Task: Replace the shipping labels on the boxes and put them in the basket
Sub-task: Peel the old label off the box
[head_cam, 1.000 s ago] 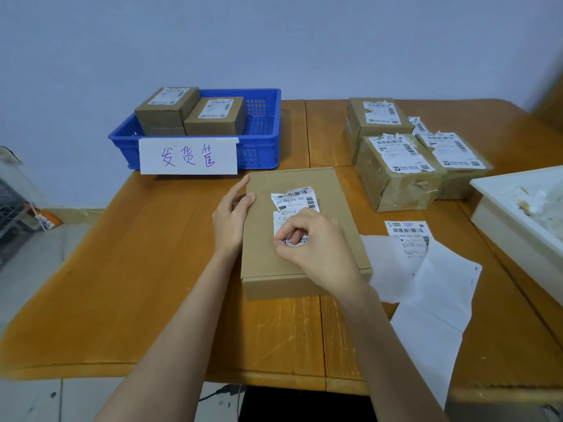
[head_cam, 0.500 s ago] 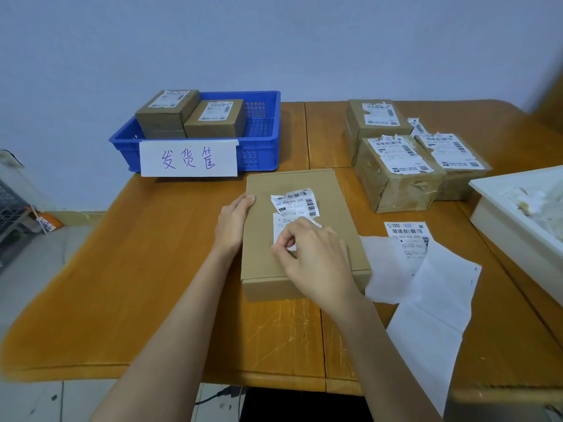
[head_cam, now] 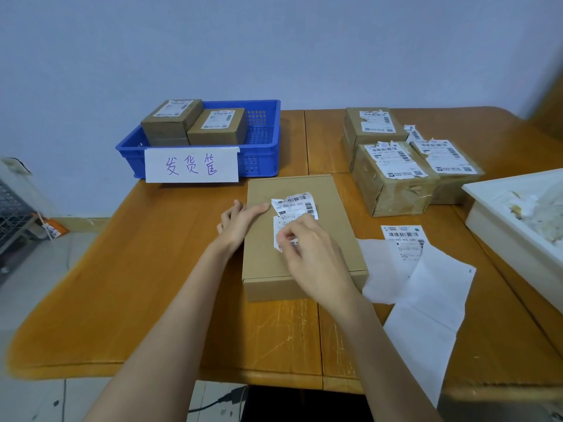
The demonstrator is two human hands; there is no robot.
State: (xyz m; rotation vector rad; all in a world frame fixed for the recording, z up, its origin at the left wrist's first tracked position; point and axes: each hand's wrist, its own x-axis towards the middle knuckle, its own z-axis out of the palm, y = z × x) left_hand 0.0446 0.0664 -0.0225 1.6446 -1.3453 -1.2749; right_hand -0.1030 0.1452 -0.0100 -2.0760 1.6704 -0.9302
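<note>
Two bare forearms come in from the lower edge, both uncovered as far as the picture shows: no sleeve or cuff reaches into view. The left hand (head_cam: 240,222) and the right hand (head_cam: 313,257) wear no gloves. The wrists carry no watch, band or bracelet, and no ring shows on the visible fingers (head_cam: 288,236). The nails are short and plain. Below the desk (head_cam: 122,300) edge, a dark patch between the arms cannot be made out.

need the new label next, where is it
In the head view, the new label lies flat on the table, right of the flat box, partly under white backing paper.
</note>
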